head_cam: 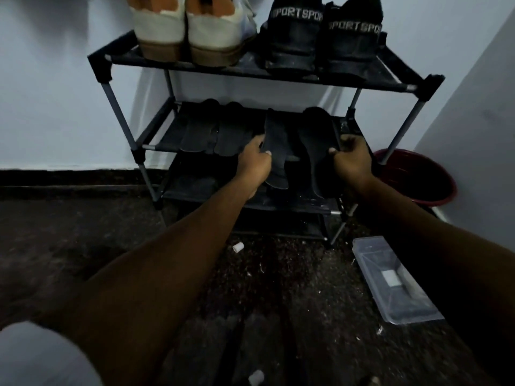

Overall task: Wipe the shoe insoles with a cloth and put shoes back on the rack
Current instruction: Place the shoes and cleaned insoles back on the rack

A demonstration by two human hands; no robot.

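Nearby, red bucket beside rack.

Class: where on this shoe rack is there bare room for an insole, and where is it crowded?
Bare: the lower shelf, left of the left hand. Crowded: the top shelf, filled by white shoes and black shoes; the middle shelf holds insoles.

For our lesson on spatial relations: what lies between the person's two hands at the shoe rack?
In the head view, two dark insoles: the left hand grips the left insole, the right hand the right insole, over the rack's middle shelf.
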